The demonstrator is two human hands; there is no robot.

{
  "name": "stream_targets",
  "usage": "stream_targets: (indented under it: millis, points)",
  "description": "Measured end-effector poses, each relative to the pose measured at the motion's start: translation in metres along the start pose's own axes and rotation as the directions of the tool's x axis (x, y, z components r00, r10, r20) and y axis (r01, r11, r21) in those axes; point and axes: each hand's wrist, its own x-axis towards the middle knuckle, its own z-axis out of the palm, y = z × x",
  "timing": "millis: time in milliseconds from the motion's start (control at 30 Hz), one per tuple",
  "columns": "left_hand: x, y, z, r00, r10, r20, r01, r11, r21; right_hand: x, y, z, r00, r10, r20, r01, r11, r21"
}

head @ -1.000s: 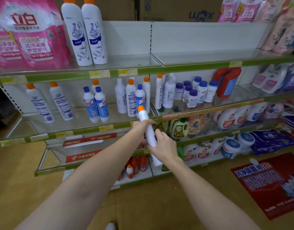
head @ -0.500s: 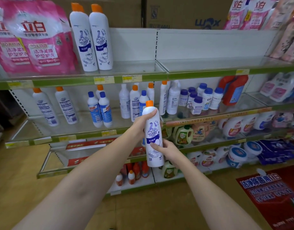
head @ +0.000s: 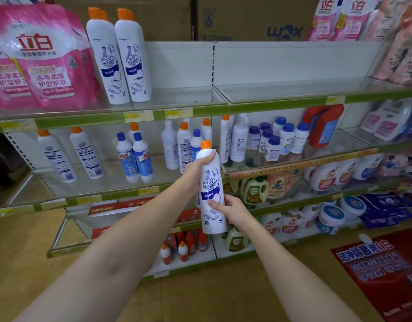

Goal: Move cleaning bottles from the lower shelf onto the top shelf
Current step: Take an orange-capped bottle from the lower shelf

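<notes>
Two hands, one white Mr Muscle bottle (head: 211, 191) held upright in front of the shelves, label facing cam.

Near: left hand (head: 195, 175) wrapped round the bottle's upper body just below the orange cap, fingers curled tight on it; right hand (head: 232, 211) grips the lower part, thumb pressed across the label, other fingers curled behind. Bottle is in the air, level w/ the second shelf (head: 107, 196) edge, touching no shelf. Behind it, second shelf: approx 9 white bottles w/ orange or blue caps, plus a cluster of 7 small blue-capped bottles (head: 278, 141) to the right. Farther up, top shelf (head: 177, 112): 2 matching Mr Muscle bottles (head: 121, 59) in front, a third orange cap peeks behind the left one, just beside pink refill bags (head: 39, 59); exact bag count unclear.
</notes>
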Motion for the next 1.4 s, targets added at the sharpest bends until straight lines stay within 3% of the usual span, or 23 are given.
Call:
stream_targets:
  millis: [267,433,667,833,933,1033,1233,1400]
  points:
    - [0.0,0.035,0.003,0.996,0.089,0.004,-0.089,0.996,0.014,0.017,-0.029,0.002,0.997,-0.076,-0.012,0.076,0.997,0.026]
    - [-0.014,0.104,0.007,0.953,0.301,-0.023,-0.297,0.948,0.111,0.046,-0.084,0.021,0.981,-0.183,-0.068,0.188,0.979,0.084]
    - [-0.03,0.219,-0.008,0.79,0.613,0.024,-0.604,0.77,0.203,0.101,-0.194,0.046,0.883,-0.469,-0.037,0.469,0.883,0.014]
    - [-0.026,0.294,-0.029,0.61,0.791,0.055,-0.716,0.52,0.465,0.139,-0.264,0.073,0.832,-0.554,-0.039,0.553,0.833,-0.033]
    - [-0.01,0.329,-0.045,0.493,0.868,0.049,-0.693,0.358,0.627,0.168,-0.29,0.087,0.825,-0.562,-0.061,0.557,0.827,-0.075]
    - [0.014,0.353,-0.062,0.44,0.895,0.068,-0.615,0.245,0.75,0.203,-0.302,0.096,0.83,-0.552,-0.082,0.539,0.831,-0.137]
    - [0.055,0.375,-0.075,0.551,0.811,0.198,-0.511,0.14,0.848,0.266,-0.294,0.094,0.853,-0.507,-0.127,0.472,0.852,-0.226]
    - [0.1,0.401,-0.056,0.558,0.77,0.31,-0.29,-0.169,0.942,0.305,-0.303,0.085,0.867,-0.475,-0.153,0.424,0.863,-0.275]
